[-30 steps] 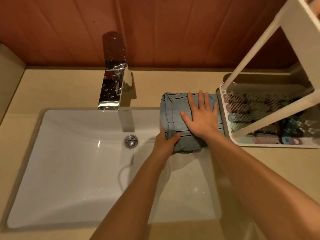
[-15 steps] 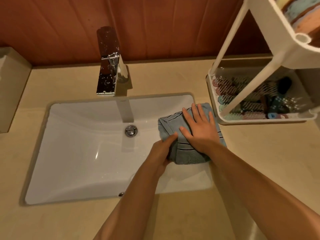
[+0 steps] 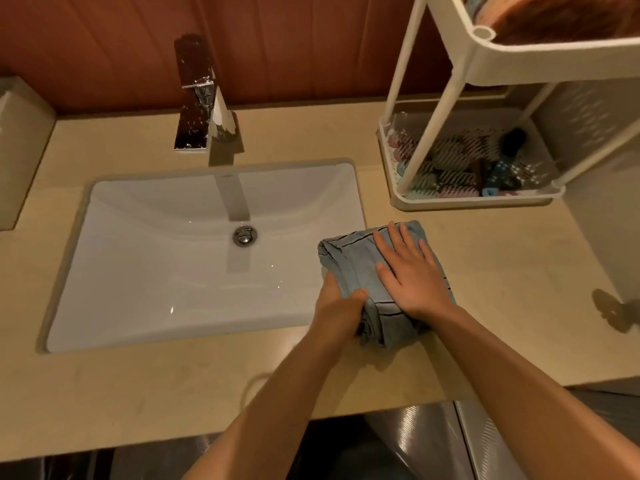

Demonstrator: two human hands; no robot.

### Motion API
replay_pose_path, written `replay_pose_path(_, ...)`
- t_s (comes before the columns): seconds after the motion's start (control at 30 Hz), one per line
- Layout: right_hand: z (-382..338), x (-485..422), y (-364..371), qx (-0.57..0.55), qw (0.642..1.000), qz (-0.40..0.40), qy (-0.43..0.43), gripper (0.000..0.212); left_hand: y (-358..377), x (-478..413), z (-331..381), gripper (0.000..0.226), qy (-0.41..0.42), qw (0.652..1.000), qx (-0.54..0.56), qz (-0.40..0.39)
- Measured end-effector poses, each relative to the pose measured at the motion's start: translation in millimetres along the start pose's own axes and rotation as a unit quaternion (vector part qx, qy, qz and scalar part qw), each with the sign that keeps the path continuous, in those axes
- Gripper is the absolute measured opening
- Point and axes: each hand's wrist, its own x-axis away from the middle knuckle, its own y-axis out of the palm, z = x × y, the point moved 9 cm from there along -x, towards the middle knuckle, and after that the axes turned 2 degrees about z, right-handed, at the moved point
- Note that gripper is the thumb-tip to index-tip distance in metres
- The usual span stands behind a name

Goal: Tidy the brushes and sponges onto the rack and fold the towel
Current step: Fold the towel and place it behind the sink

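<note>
1. the towel [image 3: 349,261] is a soft, light, floppy thing. it has no stiffness, so it only keeps its shape while something pins it down. it won't break and isn't slippery, but i'd guess the layers slide over each other and spring open if you let go too soon.
2. best place to hold it, i reckon, is the stacked open edges on the near-left side with a flat palm on top. that's pretty much what's going on here.
3. the right hand [image 3: 412,275] lies flat on the top of the bundle. its fingers [image 3: 394,237] are straight and a little spread, pressing down and not curling round anything.
4. the left hand [image 3: 337,308] grips the near-left edge with its thumb [image 3: 360,294] on top. the other fingers are hidden under the fold, so i can't tell exactly how they sit, probably tucked beneath.
5. looks: blue-grey cloth with thin dark stripes near the edges, folded into a chunky, slightly lumpy rectangle with several layers showing at the near end.
6. where it is: on the counter [image 3: 502,271] at the front right corner of the sink [image 3: 138,209], its left side at or just over the basin edge. the rack [image 3: 467,199] is close behind it, not touching.
7. brushes [image 3: 450,174] already lie in the bottom tray and a sponge [image 3: 561,15] is up top, so the fold looks like the last job.
</note>
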Motion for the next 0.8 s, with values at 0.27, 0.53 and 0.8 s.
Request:
replay_pose_path(0.27, 34, 32, -6, -0.066, 0.997, -0.026, 0.039, 0.061, 22, 13, 6, 0.042, 0.027, 0.996, -0.074, -0.032)
replay_pose_path(0.53, 90, 64, -31, -0.086, 0.96, 0.11, 0.243, 0.062, 10, -13, 20, 0.048, 0.016, 0.978, -0.207, 0.022)
replay_pose_path(0.8, 68, 43, -32, -0.314, 0.938, 0.022, 0.143, 0.042, 32, -16, 27, 0.04, 0.062, 0.988, -0.139, 0.016)
